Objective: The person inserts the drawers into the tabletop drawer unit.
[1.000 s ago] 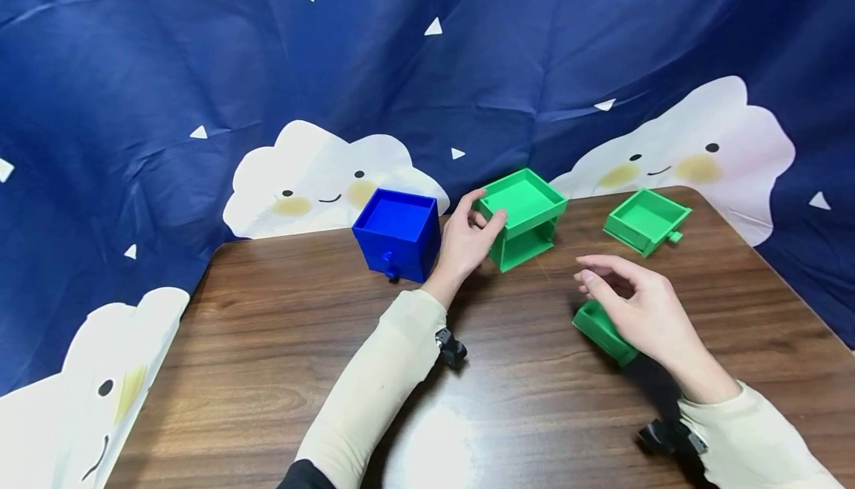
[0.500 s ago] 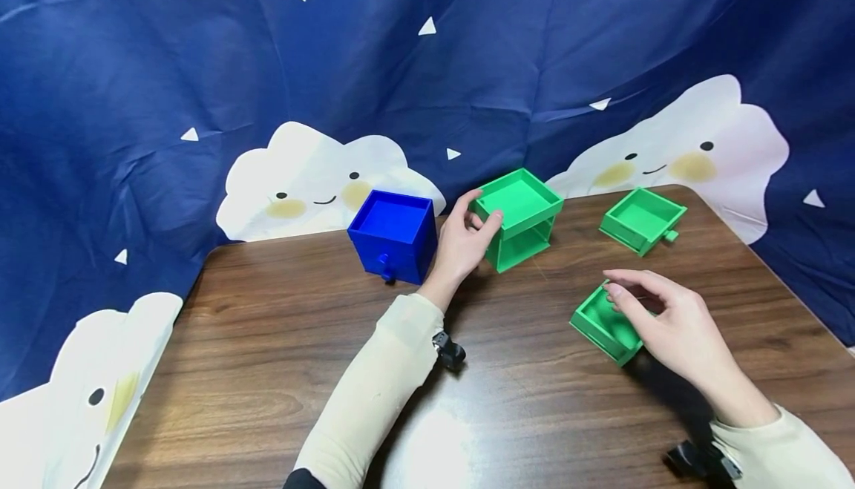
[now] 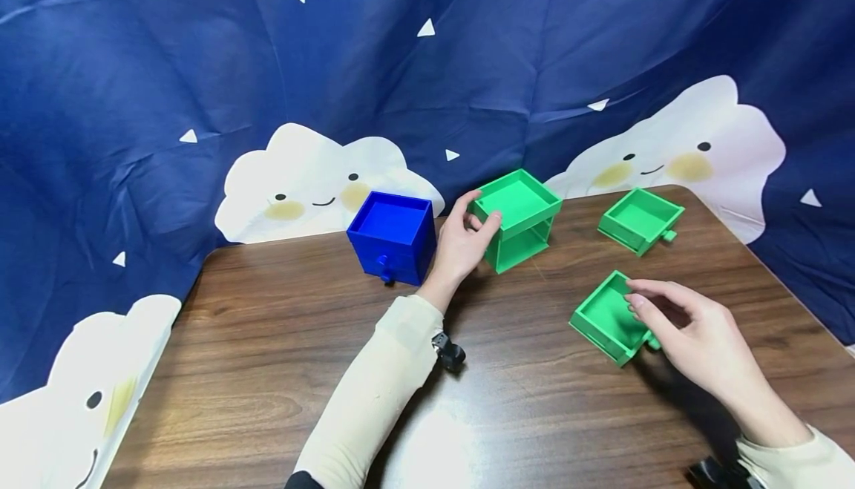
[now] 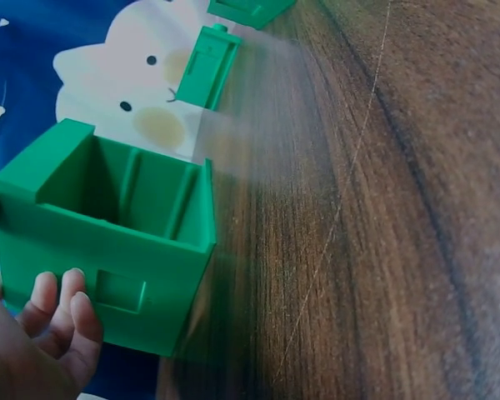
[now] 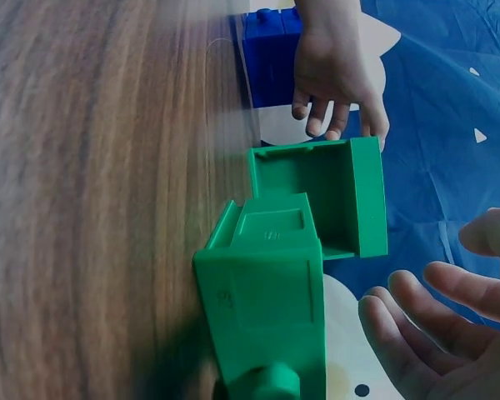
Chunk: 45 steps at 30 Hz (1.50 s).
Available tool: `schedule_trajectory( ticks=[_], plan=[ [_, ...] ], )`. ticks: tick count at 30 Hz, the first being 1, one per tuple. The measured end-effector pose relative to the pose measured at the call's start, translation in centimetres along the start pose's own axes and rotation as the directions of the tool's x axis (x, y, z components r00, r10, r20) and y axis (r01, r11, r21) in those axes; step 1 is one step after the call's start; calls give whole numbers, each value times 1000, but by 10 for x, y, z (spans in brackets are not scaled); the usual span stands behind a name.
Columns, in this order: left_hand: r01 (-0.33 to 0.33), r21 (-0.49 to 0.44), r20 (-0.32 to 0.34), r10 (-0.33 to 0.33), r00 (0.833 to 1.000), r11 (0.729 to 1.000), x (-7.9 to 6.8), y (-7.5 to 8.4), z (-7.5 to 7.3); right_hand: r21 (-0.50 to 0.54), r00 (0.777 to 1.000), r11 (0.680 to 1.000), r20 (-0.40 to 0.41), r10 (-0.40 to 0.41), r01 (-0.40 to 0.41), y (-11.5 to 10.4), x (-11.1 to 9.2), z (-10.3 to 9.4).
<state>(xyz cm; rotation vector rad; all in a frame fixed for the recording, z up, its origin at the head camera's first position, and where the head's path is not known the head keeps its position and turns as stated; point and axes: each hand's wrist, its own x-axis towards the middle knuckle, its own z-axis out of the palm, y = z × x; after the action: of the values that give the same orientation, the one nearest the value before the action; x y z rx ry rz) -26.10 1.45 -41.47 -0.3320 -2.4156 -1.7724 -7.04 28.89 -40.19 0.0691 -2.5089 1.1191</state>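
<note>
A small green cabinet (image 3: 519, 218) with a shallow tray top and an open front compartment stands at the table's back middle. My left hand (image 3: 465, 240) rests against its left side, fingertips and thumb at the top edge; the left wrist view shows loosely bent fingers (image 4: 71, 312) beside the side wall. Nearer the front right, a green drawer (image 3: 609, 318) lies on the table with its knob (image 3: 652, 340) toward me. Right beside it hovers my right hand (image 3: 695, 337), fingers loosely curved, thumb apart, holding nothing; the right wrist view shows a gap between fingers and drawer.
A second green drawer (image 3: 641, 220) lies at the back right. Left of my left hand stands a blue cabinet (image 3: 394, 240) with its knobs facing front. Behind the table (image 3: 267, 370) hangs a dark blue cloth (image 3: 374, 51) with white clouds.
My right hand has drawn back to the right and toward me, uncovering the front drawer, which stays put. My left hand keeps its place at the cabinet; the view has shifted slightly.
</note>
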Motion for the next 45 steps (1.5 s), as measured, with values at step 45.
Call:
schedule_trajectory(
  ticks=[45],
  plan=[
    [13, -8, 7, -13, 1000, 1000, -1, 1, 0, 82, 952, 958, 165, 257, -273, 57, -28, -29]
  ],
)
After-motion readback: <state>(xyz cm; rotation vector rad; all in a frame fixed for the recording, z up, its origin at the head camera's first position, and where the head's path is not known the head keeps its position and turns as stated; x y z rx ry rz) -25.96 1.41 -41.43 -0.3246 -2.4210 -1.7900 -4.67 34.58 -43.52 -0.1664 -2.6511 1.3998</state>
